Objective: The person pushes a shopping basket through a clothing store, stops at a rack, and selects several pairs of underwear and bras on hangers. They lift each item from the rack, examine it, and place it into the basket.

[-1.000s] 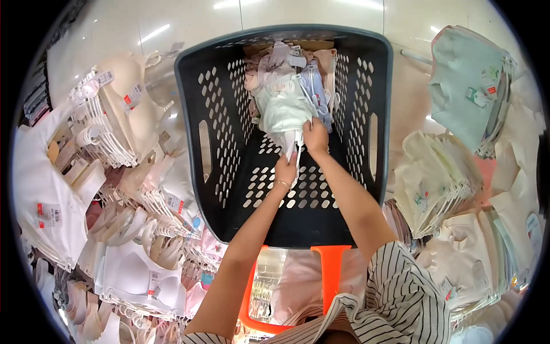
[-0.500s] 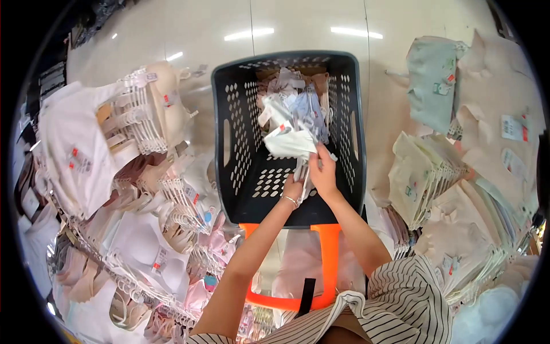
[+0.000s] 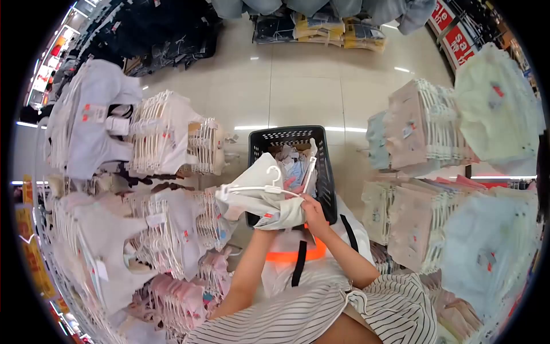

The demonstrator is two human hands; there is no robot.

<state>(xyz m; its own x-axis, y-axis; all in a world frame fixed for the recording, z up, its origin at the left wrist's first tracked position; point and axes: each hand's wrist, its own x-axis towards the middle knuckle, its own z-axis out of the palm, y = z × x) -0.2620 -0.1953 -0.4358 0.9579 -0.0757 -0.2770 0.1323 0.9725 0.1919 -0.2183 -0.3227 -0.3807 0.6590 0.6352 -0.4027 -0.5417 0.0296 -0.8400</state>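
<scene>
A whitish garment (image 3: 255,203) on a white plastic hanger (image 3: 274,174) is held up over the near left part of a dark basket (image 3: 325,189). My right hand (image 3: 312,211) is closed on the garment's right end. My left hand (image 3: 266,234) is beneath the cloth, with its fingers hidden behind it. A red tag (image 3: 267,215) shows on the garment's lower edge. Inside the basket lie pale pink and bluish garments (image 3: 295,166), and another white hanger (image 3: 310,169) stands up at the right. Part of the basket's orange handle (image 3: 277,257) shows below my hands.
Racks of hung garments line both sides, with pale purple ones (image 3: 94,137) at the left and pale green ones (image 3: 492,109) at the right. Folded packs (image 3: 321,28) and red sale signs (image 3: 455,37) are at the far end of the tiled floor (image 3: 303,86).
The view has tilted up, showing more of the aisle. The whitish garment has come up out of the basket and now spreads left above it, nearer to me.
</scene>
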